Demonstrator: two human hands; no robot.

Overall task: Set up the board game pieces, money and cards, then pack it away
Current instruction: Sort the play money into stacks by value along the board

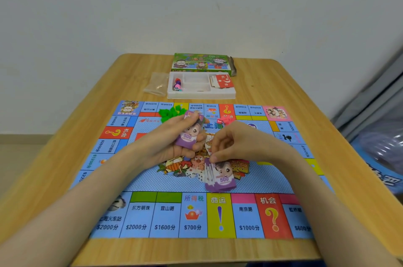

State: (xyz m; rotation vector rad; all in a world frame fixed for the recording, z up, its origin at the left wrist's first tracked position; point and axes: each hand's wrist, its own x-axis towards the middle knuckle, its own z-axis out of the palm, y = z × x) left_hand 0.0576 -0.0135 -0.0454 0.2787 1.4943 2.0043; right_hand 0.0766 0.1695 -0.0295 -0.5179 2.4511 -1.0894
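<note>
The left hand [174, 140] is closing its grip round a slim stack of purple 500 notes [188, 135] above the centre of the game board [174, 214]. The right hand [235, 142] is pinching, thumb to fingertips, the top of a fanned pile [220, 177] of matching paper notes lying flat on the board's centre. A white moulded tray [200, 94] is sitting just beyond the board.

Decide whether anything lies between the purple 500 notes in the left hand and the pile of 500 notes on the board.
No loose piece does. Only the right hand is there, its fingers pinching the pile's far edge. The green pieces and pink pieces lie farther back, beyond the left hand and its notes.
</note>
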